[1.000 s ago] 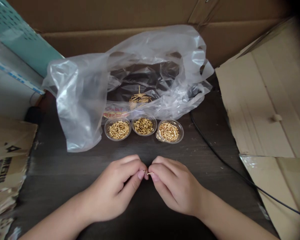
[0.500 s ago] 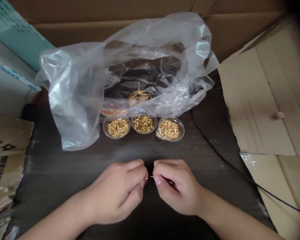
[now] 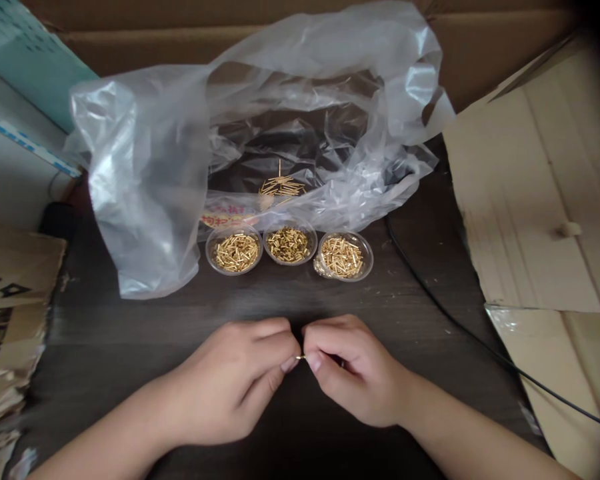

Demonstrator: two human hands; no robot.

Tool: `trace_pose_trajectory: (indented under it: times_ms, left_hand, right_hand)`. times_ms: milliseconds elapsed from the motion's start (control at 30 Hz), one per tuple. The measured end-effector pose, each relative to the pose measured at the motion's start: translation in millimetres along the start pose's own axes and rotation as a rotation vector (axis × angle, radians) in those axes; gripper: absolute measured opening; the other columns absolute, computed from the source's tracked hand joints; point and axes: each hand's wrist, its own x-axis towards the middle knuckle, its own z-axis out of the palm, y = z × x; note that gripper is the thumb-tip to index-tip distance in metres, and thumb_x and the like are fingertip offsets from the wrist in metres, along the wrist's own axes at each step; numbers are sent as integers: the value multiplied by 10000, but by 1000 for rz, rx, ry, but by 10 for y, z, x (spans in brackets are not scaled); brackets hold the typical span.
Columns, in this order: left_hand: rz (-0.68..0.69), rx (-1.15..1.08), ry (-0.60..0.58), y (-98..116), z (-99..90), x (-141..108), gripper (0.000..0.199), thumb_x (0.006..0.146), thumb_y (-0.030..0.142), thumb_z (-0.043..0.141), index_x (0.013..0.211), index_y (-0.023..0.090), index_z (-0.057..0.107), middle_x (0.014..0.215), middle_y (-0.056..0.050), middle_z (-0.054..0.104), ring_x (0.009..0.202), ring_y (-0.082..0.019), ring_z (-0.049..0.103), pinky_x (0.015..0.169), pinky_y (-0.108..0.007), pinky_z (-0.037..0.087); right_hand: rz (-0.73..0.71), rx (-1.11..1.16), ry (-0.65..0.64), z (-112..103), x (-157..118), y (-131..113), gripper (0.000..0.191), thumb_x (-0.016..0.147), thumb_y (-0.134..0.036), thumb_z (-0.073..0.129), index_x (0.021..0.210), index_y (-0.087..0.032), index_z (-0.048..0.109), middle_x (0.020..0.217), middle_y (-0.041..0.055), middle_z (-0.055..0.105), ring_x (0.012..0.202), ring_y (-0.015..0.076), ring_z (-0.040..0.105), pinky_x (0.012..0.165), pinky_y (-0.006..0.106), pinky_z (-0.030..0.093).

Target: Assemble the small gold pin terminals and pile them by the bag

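Note:
My left hand (image 3: 245, 380) and my right hand (image 3: 355, 370) meet above the dark table, each closed in a pinch. Between their fingertips shows a small gold metal pin (image 3: 301, 358); most of what each hand grips is hidden by the fingers. The ends of the two pinched pieces appear to touch. Beyond the hands stand three clear round cups in a row: the left cup (image 3: 209, 261) and right cup (image 3: 369, 261) hold short gold pins, the middle cup (image 3: 313, 248) holds smaller, darker brassy pieces.
Behind the cups a crumpled clear plastic bag (image 3: 145, 167) lies open, with a pile of longer gold pins (image 3: 283, 188) on it. A black cable (image 3: 430, 310) runs along the right. Cardboard (image 3: 520, 200) borders the right side, and a printed carton (image 3: 20, 300) the left.
My hands have come closer together, and the gap between the two gold pieces has closed. The view has shifted slightly. The cups and bag stay in place.

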Motion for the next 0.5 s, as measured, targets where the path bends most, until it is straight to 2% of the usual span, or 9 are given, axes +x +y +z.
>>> trace_pose_trajectory:
  times_ms: [233, 500]
  left_hand:
    - [25, -21, 11, -20, 13, 12, 167, 980, 92, 420, 851, 198, 435, 826, 12, 493, 720, -140, 469, 633, -287, 353]
    - [26, -18, 38, -39, 46, 10, 199, 959, 71, 421, 802, 192, 407, 787, 9, 468, 690, -141, 439, 603, -292, 325]
  right_hand:
    - [-26, -36, 6, 18, -18, 2, 211, 847, -93, 452, 695, -204, 357, 595, -70, 348, 532, 70, 348, 540, 211, 279]
    - [-102, -249, 35, 41, -69, 23, 211, 824, -46, 447, 724, -207, 355, 644, -60, 377, 571, 82, 361, 568, 226, 295]
